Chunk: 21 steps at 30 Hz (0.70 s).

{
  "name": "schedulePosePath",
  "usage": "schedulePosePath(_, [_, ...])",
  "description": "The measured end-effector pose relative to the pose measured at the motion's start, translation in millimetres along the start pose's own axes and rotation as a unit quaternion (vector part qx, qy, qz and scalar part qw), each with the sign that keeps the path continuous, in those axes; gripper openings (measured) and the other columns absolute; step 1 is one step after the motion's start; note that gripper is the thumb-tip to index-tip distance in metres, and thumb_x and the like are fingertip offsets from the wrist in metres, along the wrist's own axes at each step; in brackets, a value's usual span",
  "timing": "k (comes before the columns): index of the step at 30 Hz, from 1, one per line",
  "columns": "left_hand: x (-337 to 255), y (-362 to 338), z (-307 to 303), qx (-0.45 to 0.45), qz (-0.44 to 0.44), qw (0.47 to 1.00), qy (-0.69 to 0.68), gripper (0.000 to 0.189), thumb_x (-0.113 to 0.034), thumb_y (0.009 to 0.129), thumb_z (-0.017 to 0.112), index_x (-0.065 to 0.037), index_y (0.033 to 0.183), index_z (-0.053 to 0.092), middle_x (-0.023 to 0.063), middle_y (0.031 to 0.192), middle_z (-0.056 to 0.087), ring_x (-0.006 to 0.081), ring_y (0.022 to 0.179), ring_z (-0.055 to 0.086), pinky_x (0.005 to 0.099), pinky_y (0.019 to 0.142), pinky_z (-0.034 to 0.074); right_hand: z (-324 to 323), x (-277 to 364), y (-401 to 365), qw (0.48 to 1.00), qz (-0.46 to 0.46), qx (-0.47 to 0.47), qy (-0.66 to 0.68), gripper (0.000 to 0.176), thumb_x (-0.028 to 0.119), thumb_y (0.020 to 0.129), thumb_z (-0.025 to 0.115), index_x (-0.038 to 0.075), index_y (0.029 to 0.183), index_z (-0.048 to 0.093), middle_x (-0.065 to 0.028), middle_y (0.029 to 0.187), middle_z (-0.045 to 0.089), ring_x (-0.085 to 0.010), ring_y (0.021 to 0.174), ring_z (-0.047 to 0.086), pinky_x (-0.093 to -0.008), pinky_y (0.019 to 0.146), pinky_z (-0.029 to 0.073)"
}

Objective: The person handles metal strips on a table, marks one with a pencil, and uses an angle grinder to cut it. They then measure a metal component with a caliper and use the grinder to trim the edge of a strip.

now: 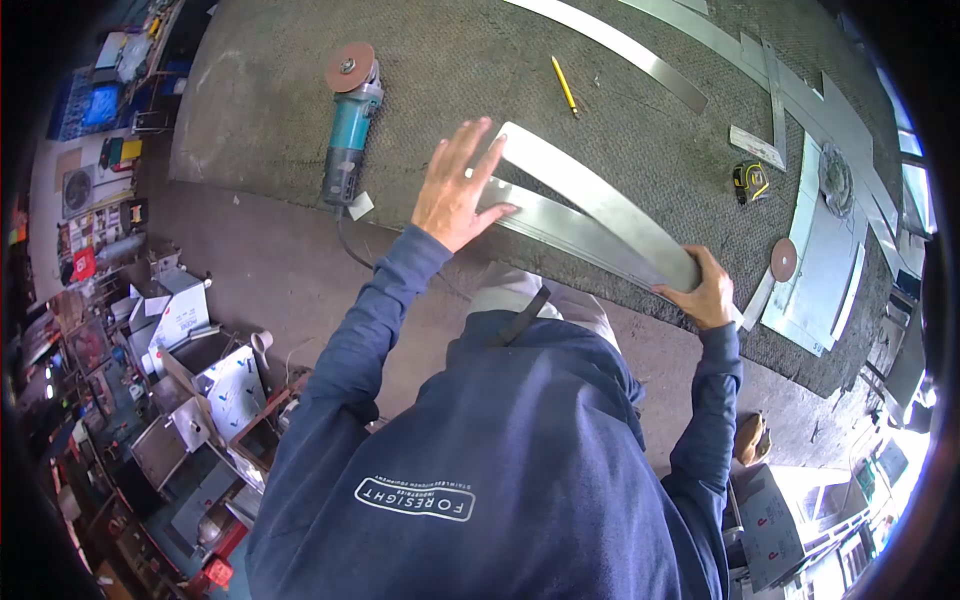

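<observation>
A bright flat metal strip point(585, 188) slants across the front of the worktable, its far left corner beside my left fingertips. Under it, along the table's near edge, lies a second metal strip point(565, 228). My left hand point(455, 195) is open, fingers stretched out, with the thumb over the lower strip and the index finger at the upper strip's left end. My right hand point(708, 290) is closed round the right end of the upper strip, thumb on the near side and fingers on the far side.
On the dark textured worktable point(430, 60) lie an angle grinder point(348, 125), a yellow pencil point(564, 85), a tape measure point(750, 182), a try square point(757, 146) and a loose disc point(783, 260). Metal sheets point(815, 240) cover its right side. The grinder's cord hangs over the near edge.
</observation>
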<state>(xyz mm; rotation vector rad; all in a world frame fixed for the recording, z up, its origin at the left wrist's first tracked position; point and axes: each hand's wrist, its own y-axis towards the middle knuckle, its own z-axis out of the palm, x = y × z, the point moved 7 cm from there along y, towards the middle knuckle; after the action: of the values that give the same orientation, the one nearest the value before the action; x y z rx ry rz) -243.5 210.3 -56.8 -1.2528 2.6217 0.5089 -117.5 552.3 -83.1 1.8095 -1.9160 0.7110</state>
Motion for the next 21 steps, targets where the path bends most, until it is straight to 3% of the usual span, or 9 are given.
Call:
schedulePosePath(5, [-13.2,-4.1,27.7,0.110,0.064,0.992,0.026,0.111,-0.053,0.064,0.083,-0.023,0.154,0.025,0.0076,0.160,0.020,0.0325,0.147,0.021,0.0587,0.118,0.023,34.4,29.9,11.4,0.993,-0.119,0.005,0.007,0.057,0.030,0.063,0.087,0.008,0.110,0.063,-0.0105,0.090,0.068,-0.0304,0.083,0.069,-0.0386,0.074,0.056])
schedulePosePath(6, [-13.3,-6.4,34.4,0.141,0.066,0.988,0.022,0.112,-0.054,0.064,0.083,-0.022,0.155,0.024,0.0076,0.160,0.021,0.0320,0.148,0.021,0.0591,0.118,0.023,44.6,30.1,13.7,0.993,-0.103,0.051,-0.007,0.064,0.032,0.062,0.087,0.008,0.116,0.062,-0.0113,0.102,0.065,-0.0309,0.092,0.066,-0.0395,0.082,0.054])
schedulePosePath(9, [-7.2,-17.4,56.4,0.188,0.070,0.979,0.022,0.106,-0.051,0.066,0.083,-0.020,0.152,0.030,0.0085,0.159,0.024,0.0311,0.147,0.022,0.0588,0.118,0.024,45.0,49.0,16.5,0.981,-0.169,0.003,-0.095,0.074,0.032,0.059,0.088,0.008,0.122,0.060,-0.0120,0.119,0.057,-0.0320,0.106,0.058,-0.0413,0.092,0.050])
schedulePosePath(10, [-2.1,-23.0,63.7,0.195,0.074,0.978,0.003,0.100,-0.048,0.068,0.082,-0.018,0.150,0.034,0.0090,0.157,0.027,0.0308,0.145,0.026,0.0565,0.117,0.026,50.6,44.1,14.9,0.986,-0.134,0.023,-0.094,0.078,0.030,0.060,0.087,0.008,0.128,0.057,-0.0117,0.130,0.048,-0.0331,0.116,0.050,-0.0440,0.099,0.045])
schedulePosePath(11, [3.8,-26.9,70.7,0.203,0.081,0.976,-0.016,0.094,-0.045,0.069,0.082,-0.017,0.148,0.038,0.0094,0.155,0.031,0.0305,0.144,0.029,0.0543,0.117,0.028,54.1,43.4,11.5,0.986,-0.135,0.020,-0.096,0.078,0.030,0.060,0.087,0.008,0.128,0.057,-0.0117,0.130,0.048,-0.0331,0.116,0.050,-0.0440,0.099,0.045])
schedulePosePath(12, [3.8,-25.7,65.1,0.149,0.098,0.984,-0.023,0.080,-0.037,0.072,0.082,-0.014,0.141,0.048,0.0093,0.144,0.044,0.0299,0.132,0.043,0.0467,0.112,0.038,57.4,42.4,6.7,0.987,-0.129,0.020,-0.095,0.077,0.029,0.062,0.086,0.008,0.130,0.056,-0.0117,0.128,0.049,-0.0326,0.114,0.051,-0.0434,0.098,0.046])
schedulePosePath(15, [8.1,-24.3,66.5,0.138,0.116,0.983,-0.021,0.075,-0.034,0.071,0.082,-0.012,0.137,0.053,0.0084,0.130,0.052,0.0279,0.119,0.052,0.0420,0.102,0.046,62.9,35.7,-6.9,0.991,-0.109,0.015,-0.081,0.071,0.025,0.069,0.082,0.007,0.131,0.055,-0.0116,0.123,0.053,-0.0317,0.111,0.054,-0.0417,0.096,0.047])
schedulePosePath(18, [9.6,-15.6,68.6,0.198,0.111,0.973,-0.033,0.071,-0.033,0.071,0.082,-0.011,0.134,0.056,0.0079,0.122,0.054,0.0271,0.111,0.055,0.0398,0.095,0.049,66.6,30.7,-14.0,0.991,-0.102,-0.002,-0.082,0.069,0.025,0.070,0.081,0.005,0.131,0.055,-0.0117,0.120,0.054,-0.0316,0.108,0.055,-0.0409,0.095,0.048])
schedulePosePath(21, [3.0,-9.9,64.2,0.243,0.095,0.965,-0.023,0.077,-0.036,0.071,0.081,-0.011,0.138,0.052,0.0094,0.125,0.052,0.0282,0.115,0.052,0.0420,0.097,0.047,66.9,28.3,-11.7,0.993,-0.089,0.008,-0.081,0.066,0.024,0.072,0.080,0.005,0.131,0.055,-0.0121,0.119,0.055,-0.0318,0.106,0.056,-0.0413,0.094,0.048])
